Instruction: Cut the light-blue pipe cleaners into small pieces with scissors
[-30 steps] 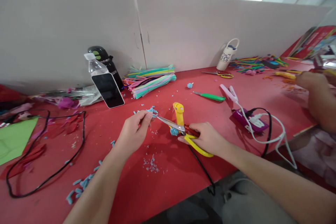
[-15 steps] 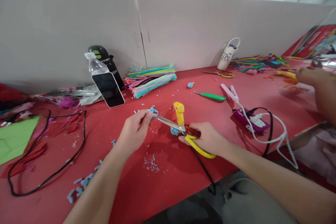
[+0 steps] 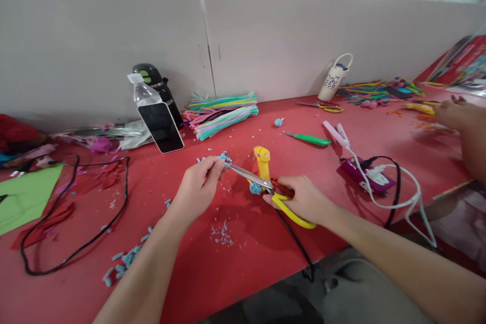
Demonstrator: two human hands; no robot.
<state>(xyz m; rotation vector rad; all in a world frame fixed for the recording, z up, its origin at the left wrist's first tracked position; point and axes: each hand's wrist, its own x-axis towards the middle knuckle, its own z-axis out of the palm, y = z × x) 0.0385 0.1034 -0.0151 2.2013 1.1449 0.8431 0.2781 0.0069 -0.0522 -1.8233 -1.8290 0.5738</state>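
My right hand (image 3: 306, 196) grips a pair of scissors (image 3: 292, 213) by its red and yellow handles. The blades point left, their tips close to my left fingertips. Thumb and forefinger of my left hand (image 3: 201, 185) are pinched on a small blue pipe cleaner piece (image 3: 228, 165), mostly hidden by the fingers. Just behind them lie more cut blue pieces (image 3: 224, 156). A yellow glue gun (image 3: 262, 159) stands beyond the scissors, and a blue fuzzy ball (image 3: 255, 188) shows beside the blades. Fine blue clippings (image 3: 222, 234) are scattered on the red table (image 3: 235, 283).
Pipe cleaner bundles (image 3: 228, 119), a phone (image 3: 161, 127) leaning on bottles, and a green utility knife (image 3: 312, 139) lie farther back. A purple power strip (image 3: 366, 177) with cables is at right. Another person's hand (image 3: 455, 114) works at far right. Black cable (image 3: 125, 192) loops at left.
The whole view has shifted slightly, so things appear a little farther right. Both hands keep the same hold, and the scissors stay at my left fingertips.
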